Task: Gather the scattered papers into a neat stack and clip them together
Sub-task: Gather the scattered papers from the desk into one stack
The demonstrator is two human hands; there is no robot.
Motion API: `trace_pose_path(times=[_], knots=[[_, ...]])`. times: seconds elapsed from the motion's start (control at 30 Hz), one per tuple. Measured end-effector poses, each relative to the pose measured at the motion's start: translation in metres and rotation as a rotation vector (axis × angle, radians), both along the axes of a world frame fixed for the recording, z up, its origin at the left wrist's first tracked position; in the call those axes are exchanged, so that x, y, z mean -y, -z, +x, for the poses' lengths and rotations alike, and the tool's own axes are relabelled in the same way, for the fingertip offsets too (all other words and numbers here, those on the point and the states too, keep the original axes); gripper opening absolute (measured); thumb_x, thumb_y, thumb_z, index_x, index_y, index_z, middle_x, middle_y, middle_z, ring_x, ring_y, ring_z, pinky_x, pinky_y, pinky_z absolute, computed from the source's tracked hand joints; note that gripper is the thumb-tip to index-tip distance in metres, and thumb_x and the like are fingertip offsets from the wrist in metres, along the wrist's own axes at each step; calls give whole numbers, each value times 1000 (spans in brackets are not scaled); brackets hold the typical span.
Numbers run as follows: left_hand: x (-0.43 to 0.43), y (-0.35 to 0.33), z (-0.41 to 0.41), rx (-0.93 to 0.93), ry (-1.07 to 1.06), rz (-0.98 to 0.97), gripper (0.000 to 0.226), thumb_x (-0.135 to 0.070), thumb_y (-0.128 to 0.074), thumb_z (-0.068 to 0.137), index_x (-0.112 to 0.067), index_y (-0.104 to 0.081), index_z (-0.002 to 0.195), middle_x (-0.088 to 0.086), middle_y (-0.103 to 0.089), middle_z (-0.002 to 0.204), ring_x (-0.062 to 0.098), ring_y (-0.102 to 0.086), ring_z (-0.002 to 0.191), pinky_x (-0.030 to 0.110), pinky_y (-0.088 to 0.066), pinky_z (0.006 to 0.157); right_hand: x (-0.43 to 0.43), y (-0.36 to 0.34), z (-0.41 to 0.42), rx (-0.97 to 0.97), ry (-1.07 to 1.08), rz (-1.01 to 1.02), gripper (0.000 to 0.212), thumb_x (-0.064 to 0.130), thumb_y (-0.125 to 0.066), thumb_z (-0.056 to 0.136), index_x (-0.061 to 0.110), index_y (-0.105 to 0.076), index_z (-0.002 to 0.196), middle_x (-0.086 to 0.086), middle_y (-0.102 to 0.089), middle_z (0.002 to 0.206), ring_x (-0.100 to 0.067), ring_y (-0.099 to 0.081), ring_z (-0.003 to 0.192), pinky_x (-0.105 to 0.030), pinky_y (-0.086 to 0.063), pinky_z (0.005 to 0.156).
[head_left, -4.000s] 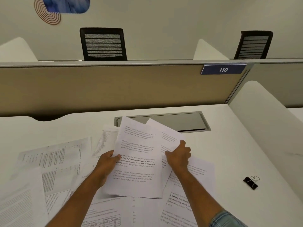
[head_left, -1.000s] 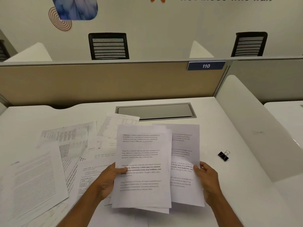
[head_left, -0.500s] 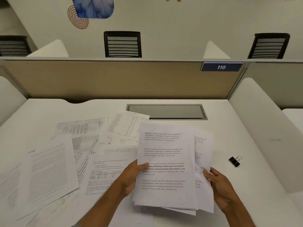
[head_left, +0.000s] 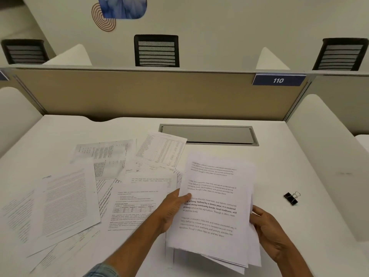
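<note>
While both hands grip it, the paper stack (head_left: 214, 206) sits slightly fanned.

Bare worktop (head_left: 279, 162) rings the binder clip (head_left: 291, 198); loose sheets (head_left: 83, 196) crowd the worktop well left of it.

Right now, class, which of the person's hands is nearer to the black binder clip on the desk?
Right. The right hand grips the right edge of the paper stack, just left of and below the binder clip. The left hand holds the stack's far edge.
</note>
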State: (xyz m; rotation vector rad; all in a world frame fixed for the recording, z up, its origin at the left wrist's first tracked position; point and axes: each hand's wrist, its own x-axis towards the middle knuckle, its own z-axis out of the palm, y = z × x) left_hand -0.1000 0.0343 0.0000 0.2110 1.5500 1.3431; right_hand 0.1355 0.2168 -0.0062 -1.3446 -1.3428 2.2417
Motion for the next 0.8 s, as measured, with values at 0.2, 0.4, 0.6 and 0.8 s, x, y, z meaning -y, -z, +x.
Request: trace_pose_path(times=[0.2,0.4,0.6,0.8], knots=[[27,-2,-7,-62,-78,-59,26,-23,-64,100,-28,-68,125,-1,-81,113,21,-78,99,43,-64,87,19,1,-19,35,-14,24,25,12,-58,100,9,-71,121,-12,-79,114,-30,-76,98,-50,-53,102],[61,-12,-15,-44,-166,-54,25,-18,-65,100,-22,-68,124,2,-81,112,24,-79,96,40,-65,76,55,-2,-56,54,13,18,38,43,-49,104,18,-64,128,-4,-73,125,-31,-68,117,-57,-46,111],[115,-8,-35,60,-159,-50,29,-12,-68,97,-20,-67,125,8,-80,116,30,-78,102,49,-63,87,109,1,-93,21,-224,112,40,21,-63,100,20,-57,139,0,-74,128,-27,-72,114,-55,-55,102],[161,11,-54,-199,-255,-215,26,-14,-67,98,-25,-68,122,3,-79,115,23,-78,96,38,-63,79,167,13,-126,170,-276,246,31,10,-59,99,15,-66,129,4,-74,117,-14,-70,105,-35,-57,96]])
